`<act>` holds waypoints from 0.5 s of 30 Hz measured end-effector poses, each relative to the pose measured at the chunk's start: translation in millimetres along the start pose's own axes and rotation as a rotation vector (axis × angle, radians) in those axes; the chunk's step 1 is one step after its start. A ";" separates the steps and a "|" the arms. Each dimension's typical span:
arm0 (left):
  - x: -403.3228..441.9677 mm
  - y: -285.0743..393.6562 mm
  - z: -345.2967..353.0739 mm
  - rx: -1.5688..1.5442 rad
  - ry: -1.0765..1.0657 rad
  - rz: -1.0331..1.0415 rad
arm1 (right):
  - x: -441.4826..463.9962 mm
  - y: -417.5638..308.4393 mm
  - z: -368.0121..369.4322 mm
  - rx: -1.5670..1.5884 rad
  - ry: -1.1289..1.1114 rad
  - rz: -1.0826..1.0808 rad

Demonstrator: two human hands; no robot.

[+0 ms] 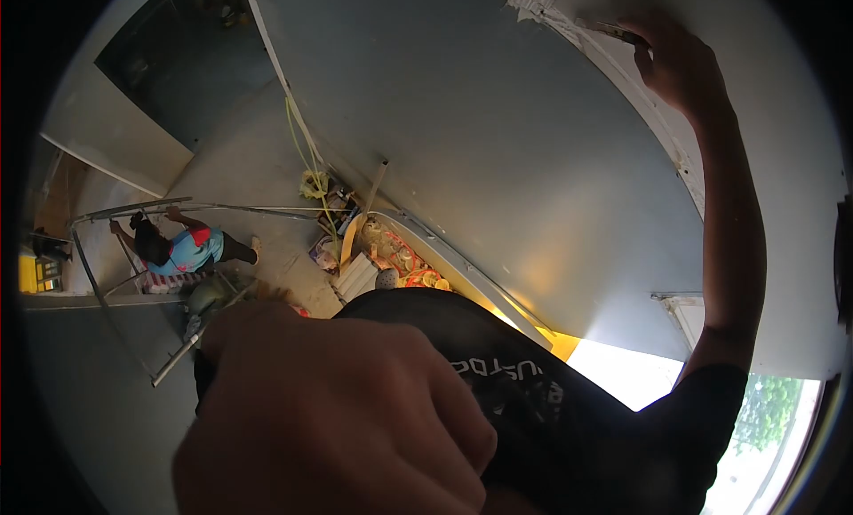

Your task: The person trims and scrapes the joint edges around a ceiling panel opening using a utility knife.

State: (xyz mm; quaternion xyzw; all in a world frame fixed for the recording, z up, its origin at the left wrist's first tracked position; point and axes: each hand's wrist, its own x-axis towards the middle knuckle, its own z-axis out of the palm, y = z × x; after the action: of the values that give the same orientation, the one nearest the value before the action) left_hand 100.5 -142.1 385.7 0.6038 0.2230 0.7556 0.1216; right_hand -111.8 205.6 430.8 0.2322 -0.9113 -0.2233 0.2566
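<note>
High at the upper right, my right hand (677, 66) is raised with its fingers closed round a thin, flat tool (619, 33) that looks like a putty knife. The blade lies close to a rough white filler seam (600, 57) where the grey wall (498, 151) meets the pale ceiling surface. Whether blade and seam touch, I cannot tell. My left hand (333, 413) is large in the foreground, its fingers curled and its back to the camera. Anything inside that fist is hidden. Behind it shows my black shirt (586, 426) with white lettering.
Far below on the left, another person (191, 248) in a blue and red top grips a metal frame (89, 266). Boxes, an orange cord (404, 248) and clutter lie along the wall's foot. A yellow crate (40, 273) stands far left. Bright daylight enters at lower right.
</note>
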 end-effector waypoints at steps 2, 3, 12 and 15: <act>-4.9 5.4 3.2 0.002 0.015 -0.005 | 5.4 -1.7 -4.4 -0.004 -0.031 0.024; -8.4 7.6 4.5 0.001 0.023 -0.005 | 5.7 -2.7 -5.6 -0.011 -0.070 0.052; -33.5 -3.6 22.9 0.042 0.081 0.048 | 15.0 8.2 1.7 -0.128 -0.043 -0.151; -23.8 -9.5 36.2 0.107 0.195 0.011 | 16.6 22.5 18.2 -0.168 0.174 -0.303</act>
State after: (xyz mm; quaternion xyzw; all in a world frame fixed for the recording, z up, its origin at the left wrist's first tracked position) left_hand 140.5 -137.7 366.9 0.5345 0.2704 0.7983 0.0627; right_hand -141.7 219.8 434.7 0.3627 -0.8185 -0.3137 0.3163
